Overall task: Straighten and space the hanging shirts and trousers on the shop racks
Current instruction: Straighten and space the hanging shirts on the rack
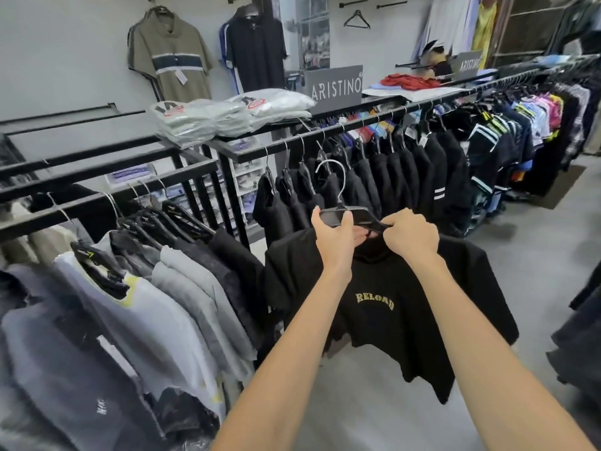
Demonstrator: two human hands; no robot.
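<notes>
The left hand (335,236) is wrapped round the middle of a black hanger (361,212), thumb on top, just under its metal hook (341,180). The right hand (411,236) is curled tight, pinching the hanger's right arm together with the collar. The black "RELOAD" T-shirt (390,320) drapes from the hanger directly beneath both hands, its print facing the camera. It is held below and in front of the black rack rail (253,147), with the hook off the rail. A row of black shirts (390,170) hangs from the rail behind it.
</notes>
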